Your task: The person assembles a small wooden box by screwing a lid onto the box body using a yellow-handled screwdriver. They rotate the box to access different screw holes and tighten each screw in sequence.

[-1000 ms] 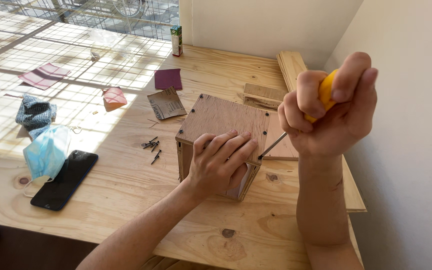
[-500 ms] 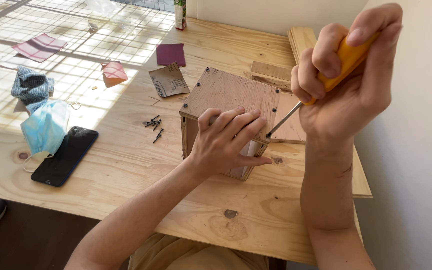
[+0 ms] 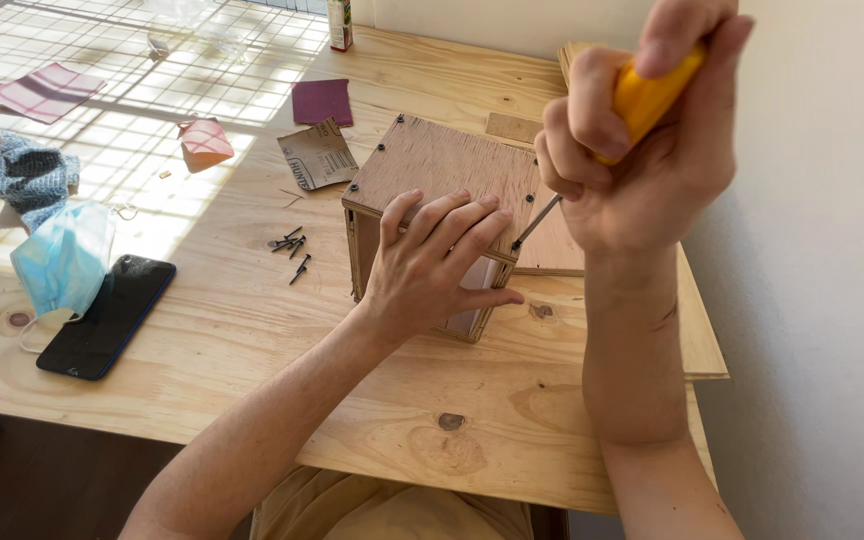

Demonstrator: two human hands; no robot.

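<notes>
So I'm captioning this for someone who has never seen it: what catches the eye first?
The right hand, raised near the camera, grips a yellow-handled screwdriver with its tip at the near right corner of a small wooden box. The left hand lies flat on the box. Loose dark screws lie left of it on the table.

The wooden box [image 3: 442,175] stands on the table [image 3: 252,330]; loose screws [image 3: 292,245] lie left of it, the phone [image 3: 107,315] further left.

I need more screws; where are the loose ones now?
In the head view, the loose screws lie on the table, left of the wooden box, near the left hand.
</notes>
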